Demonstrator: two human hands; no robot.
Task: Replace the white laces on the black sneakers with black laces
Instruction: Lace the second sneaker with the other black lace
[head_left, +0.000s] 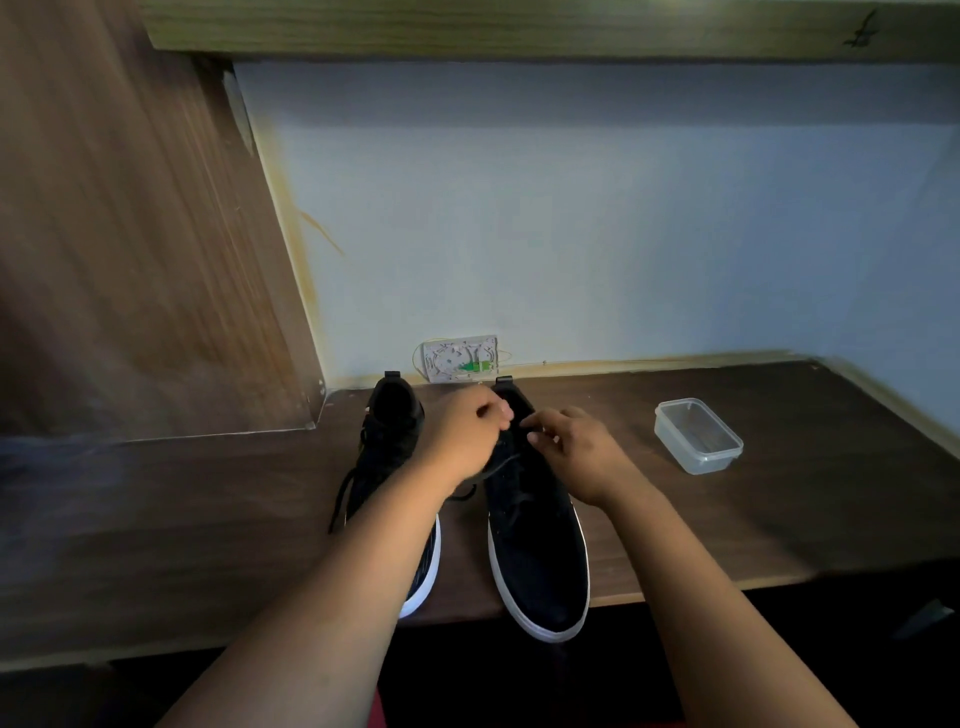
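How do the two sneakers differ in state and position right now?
The right sneaker has both hands at its top eyelets, the left hand and right hand pinching its black lace; the left sneaker is untouched, its black lace trailing loose onto the table. The right sneaker's toe overhangs the table edge further. Both are black with white soles, heels toward the wall.

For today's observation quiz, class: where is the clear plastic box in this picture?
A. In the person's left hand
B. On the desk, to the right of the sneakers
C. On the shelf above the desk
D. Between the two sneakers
B: the box stands on the desk, apart from and right of the right sneaker; neither hand touches it.
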